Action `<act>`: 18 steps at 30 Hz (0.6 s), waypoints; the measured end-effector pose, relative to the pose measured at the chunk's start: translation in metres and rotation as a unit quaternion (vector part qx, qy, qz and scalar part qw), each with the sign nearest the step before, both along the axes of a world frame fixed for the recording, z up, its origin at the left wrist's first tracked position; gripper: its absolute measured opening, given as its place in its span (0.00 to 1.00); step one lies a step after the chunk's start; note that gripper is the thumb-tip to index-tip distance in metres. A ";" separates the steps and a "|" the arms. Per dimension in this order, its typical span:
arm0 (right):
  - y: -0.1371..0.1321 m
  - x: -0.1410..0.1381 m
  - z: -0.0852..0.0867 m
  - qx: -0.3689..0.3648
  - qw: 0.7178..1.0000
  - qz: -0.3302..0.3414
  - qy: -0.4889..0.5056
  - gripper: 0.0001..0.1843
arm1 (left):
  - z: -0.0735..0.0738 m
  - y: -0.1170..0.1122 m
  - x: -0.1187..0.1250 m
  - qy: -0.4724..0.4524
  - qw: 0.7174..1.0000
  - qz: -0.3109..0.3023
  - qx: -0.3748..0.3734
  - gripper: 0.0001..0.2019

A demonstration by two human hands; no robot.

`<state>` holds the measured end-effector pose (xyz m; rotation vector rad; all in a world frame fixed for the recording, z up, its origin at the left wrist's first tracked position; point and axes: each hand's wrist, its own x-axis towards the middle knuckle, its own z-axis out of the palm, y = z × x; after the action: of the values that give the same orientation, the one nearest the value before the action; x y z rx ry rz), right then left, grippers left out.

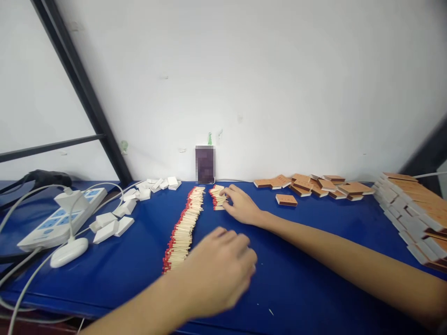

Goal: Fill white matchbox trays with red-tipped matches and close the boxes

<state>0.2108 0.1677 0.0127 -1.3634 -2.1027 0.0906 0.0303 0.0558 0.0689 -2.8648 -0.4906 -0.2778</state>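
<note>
A long row of red-tipped matches point(185, 225) lies down the middle of the blue table point(300, 260). A smaller bundle of matches point(217, 196) sits just to its right, near the wall. My right hand point(240, 204) reaches forward and its fingers close on this small bundle. My left hand point(218, 270) hovers low over the table beside the near end of the long row, fingers curled and slightly blurred, back of the hand toward me; nothing shows in it.
White inner matchbox trays point(115, 223) lie scattered at left, more trays point(157, 185) by the wall. Orange matchbox sleeves point(314, 184) lie at back right, stacked boxes point(415, 209) at far right. A power strip point(63, 216) with cables sits left. A blurred card point(205, 164) leans on the wall.
</note>
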 end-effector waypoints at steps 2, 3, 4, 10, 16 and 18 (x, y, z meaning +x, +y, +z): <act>0.000 0.002 -0.003 0.011 1.000 0.018 -0.012 0.18 | -0.010 -0.024 0.002 -0.005 1.000 -0.012 -0.017 0.03; 0.000 0.003 -0.004 0.015 0.999 0.027 -0.022 0.18 | -0.014 -0.030 0.001 -0.015 1.000 -0.006 -0.020 0.02; -0.001 0.004 -0.005 0.017 0.999 0.032 -0.032 0.18 | -0.018 -0.033 -0.001 -0.021 0.999 -0.007 -0.027 0.01; -0.003 0.004 -0.008 0.005 0.998 0.028 -0.064 0.22 | -0.036 -0.036 -0.009 -0.064 0.995 0.004 -0.082 0.04; -0.004 0.002 -0.008 -0.004 0.997 0.025 -0.076 0.18 | -0.049 -0.044 -0.015 -0.150 0.987 0.004 -0.058 0.13; -0.004 0.001 -0.008 -0.003 0.997 0.026 -0.075 0.17 | -0.054 -0.046 -0.017 -0.172 0.984 0.012 -0.051 0.15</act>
<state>0.2121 0.1632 0.0049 -1.3558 -2.2641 0.0170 0.0135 0.0098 0.0152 -2.9163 -0.6168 -0.7712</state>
